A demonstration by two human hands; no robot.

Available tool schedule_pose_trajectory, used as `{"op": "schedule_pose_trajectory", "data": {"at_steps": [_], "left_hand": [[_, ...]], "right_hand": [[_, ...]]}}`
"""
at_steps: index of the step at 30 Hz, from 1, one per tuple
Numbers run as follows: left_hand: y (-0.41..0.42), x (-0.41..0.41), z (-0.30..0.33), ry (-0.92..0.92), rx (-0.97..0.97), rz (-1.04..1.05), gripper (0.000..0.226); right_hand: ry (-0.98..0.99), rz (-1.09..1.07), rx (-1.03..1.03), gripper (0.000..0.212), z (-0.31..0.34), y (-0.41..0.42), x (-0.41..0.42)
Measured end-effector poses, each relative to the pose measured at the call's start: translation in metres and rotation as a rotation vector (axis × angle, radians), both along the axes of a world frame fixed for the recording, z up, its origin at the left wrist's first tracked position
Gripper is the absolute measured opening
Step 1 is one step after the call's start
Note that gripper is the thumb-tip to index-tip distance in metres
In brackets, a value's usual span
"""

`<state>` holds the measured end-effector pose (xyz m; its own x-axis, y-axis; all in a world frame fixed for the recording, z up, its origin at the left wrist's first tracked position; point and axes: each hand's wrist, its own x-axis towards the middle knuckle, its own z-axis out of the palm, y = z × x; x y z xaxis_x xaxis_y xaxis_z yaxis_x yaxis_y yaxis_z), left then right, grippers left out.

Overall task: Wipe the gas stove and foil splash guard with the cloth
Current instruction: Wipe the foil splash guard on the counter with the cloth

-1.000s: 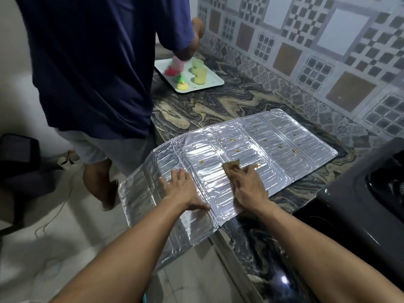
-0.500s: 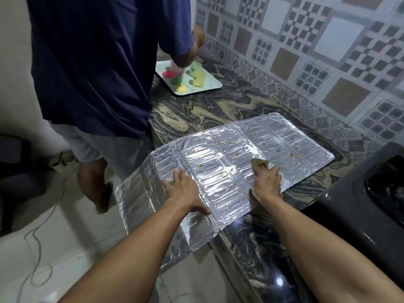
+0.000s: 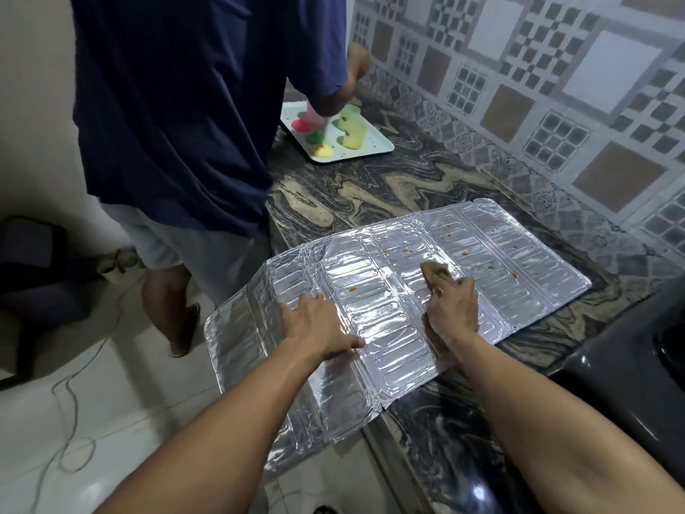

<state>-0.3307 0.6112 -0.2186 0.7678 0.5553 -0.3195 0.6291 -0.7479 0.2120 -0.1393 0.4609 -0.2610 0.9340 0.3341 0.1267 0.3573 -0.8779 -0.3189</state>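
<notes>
The silver foil splash guard [image 3: 519, 276] lies flat on the marbled counter, and its left panels hang over the counter edge. Small brown spots dot its surface. My left hand [image 3: 315, 322] presses flat on the guard near the counter edge, fingers straight. My right hand [image 3: 454, 304] holds a brownish cloth [image 3: 434, 271] against the middle of the guard; most of the cloth is hidden under my fingers. The dark gas stove [image 3: 637, 365] shows at the right edge.
Another person in a dark blue shirt [image 3: 192, 105] stands close on the left at the counter, over a white tray [image 3: 374, 146] with coloured items. The tiled wall [image 3: 556, 87] runs along the back. A cable [image 3: 74, 395] lies on the floor.
My right hand with the cloth slid right across the foil, then moved a little further up it. My left hand has stayed pressed on the guard.
</notes>
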Motion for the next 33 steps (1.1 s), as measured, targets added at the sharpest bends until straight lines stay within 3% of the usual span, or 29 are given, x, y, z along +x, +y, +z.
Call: {"op": "schedule_pose_trajectory", "data": {"at_steps": [2, 3, 6, 12, 17, 21, 26, 29, 31, 33], "left_hand": [[0.004, 0.003, -0.004, -0.082, 0.083, 0.037, 0.073], [0.006, 0.004, -0.007, -0.111, 0.091, 0.05, 0.078], [0.016, 0.013, -0.015, -0.073, 0.009, 0.1, 0.117], [0.027, 0.022, -0.018, 0.001, -0.143, 0.123, 0.143], [0.033, 0.018, -0.026, 0.001, -0.216, 0.201, 0.153], [0.034, 0.021, -0.022, 0.028, -0.247, 0.198, 0.153], [0.033, 0.022, -0.014, 0.078, -0.254, 0.194, 0.153], [0.029, 0.027, -0.011, 0.079, -0.185, 0.168, 0.152], [0.026, 0.031, -0.008, 0.091, -0.121, 0.11, 0.148], [0.026, 0.036, -0.006, 0.123, -0.11, 0.07, 0.145]], "right_hand": [[0.015, -0.017, 0.009, 0.036, -0.001, 0.004, 0.002], [0.028, -0.021, 0.021, 0.035, -0.003, 0.005, 0.002], [0.116, -0.018, 0.114, 0.031, 0.007, 0.015, 0.004], [0.009, 0.484, 0.311, 0.035, 0.034, 0.052, -0.034], [-0.002, 0.787, 0.063, 0.035, 0.009, 0.067, -0.064], [-0.095, 0.72, 0.03, 0.029, -0.002, 0.069, -0.042], [0.051, 0.208, 0.112, 0.029, 0.008, 0.045, 0.034], [0.059, -0.028, 0.029, 0.021, 0.011, 0.04, 0.06], [0.054, 0.042, 0.05, 0.024, 0.011, 0.051, 0.05], [0.011, 0.333, 0.089, 0.02, 0.005, 0.068, 0.027]]}}
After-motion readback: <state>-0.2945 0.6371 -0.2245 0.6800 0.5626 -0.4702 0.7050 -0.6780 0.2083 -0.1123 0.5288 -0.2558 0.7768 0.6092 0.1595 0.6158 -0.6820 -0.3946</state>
